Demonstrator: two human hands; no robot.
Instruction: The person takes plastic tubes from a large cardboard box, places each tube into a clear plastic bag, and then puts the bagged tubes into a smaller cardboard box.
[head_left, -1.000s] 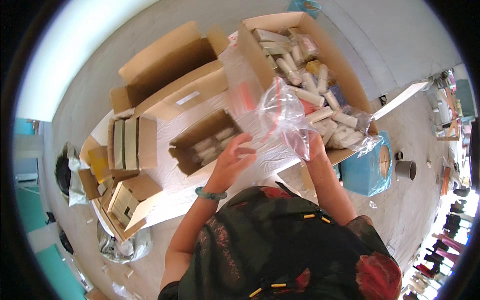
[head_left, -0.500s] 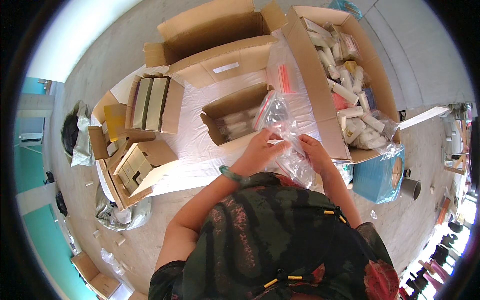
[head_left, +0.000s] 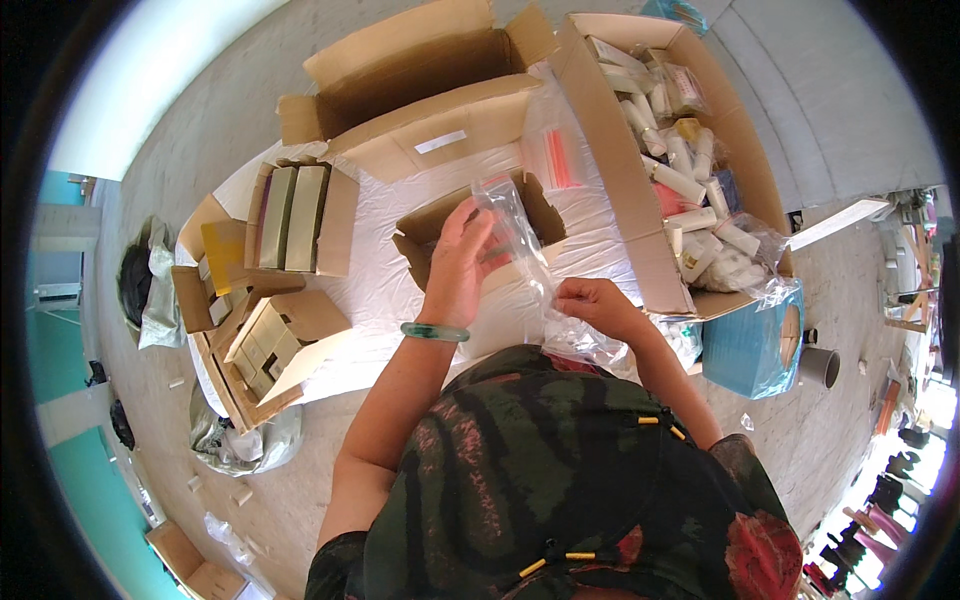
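Holding the clear plastic bag (head_left: 520,250) clamped in both hands, left hand (head_left: 460,262) and right hand (head_left: 590,300), you next spread its mouth toward the small open box (head_left: 430,235) at twelve o'clock.

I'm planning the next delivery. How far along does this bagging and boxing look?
Done: the small box on the white table seems to hold some items already. In hand: left hand and right hand hold a clear plastic bag. Left: the big box is full of white tubes, so probably plenty remains.
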